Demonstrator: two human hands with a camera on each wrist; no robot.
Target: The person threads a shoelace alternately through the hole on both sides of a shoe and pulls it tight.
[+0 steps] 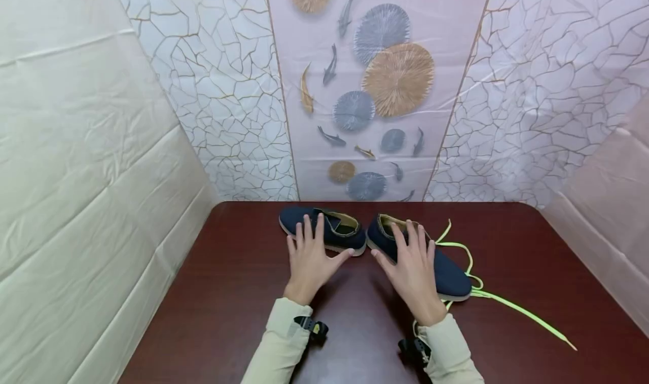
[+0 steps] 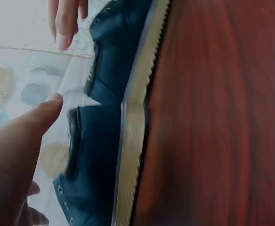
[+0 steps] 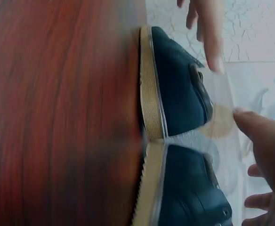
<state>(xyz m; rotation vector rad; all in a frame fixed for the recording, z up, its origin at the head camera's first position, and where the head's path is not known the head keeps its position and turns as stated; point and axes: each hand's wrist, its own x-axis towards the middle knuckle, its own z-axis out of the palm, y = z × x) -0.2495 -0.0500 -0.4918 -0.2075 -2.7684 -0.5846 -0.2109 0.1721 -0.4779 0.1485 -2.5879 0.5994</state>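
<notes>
Two dark blue low shoes with tan soles stand heel to heel on the table. Above the left shoe [image 1: 293, 217], whose toe points left, my left hand [image 1: 309, 263] spreads its straight fingers and holds nothing. My right hand [image 1: 413, 271] hovers in the same way over the right shoe [image 1: 453, 276], its toe angled right and toward me. Both wrist views show a gap between the hands and the shoes. Bare eyelets [image 2: 60, 189] show on the left shoe. Bright yellow-green laces [image 1: 529, 315] lie around the right shoe, partly hidden by it.
The dark red-brown wooden table [image 1: 228, 294] has rounded far corners. Behind it hangs a patterned cloth [image 1: 365, 142], with pale cloth walls [image 1: 91, 204] at both sides. Each wrist wears a black camera strap [image 1: 315, 326].
</notes>
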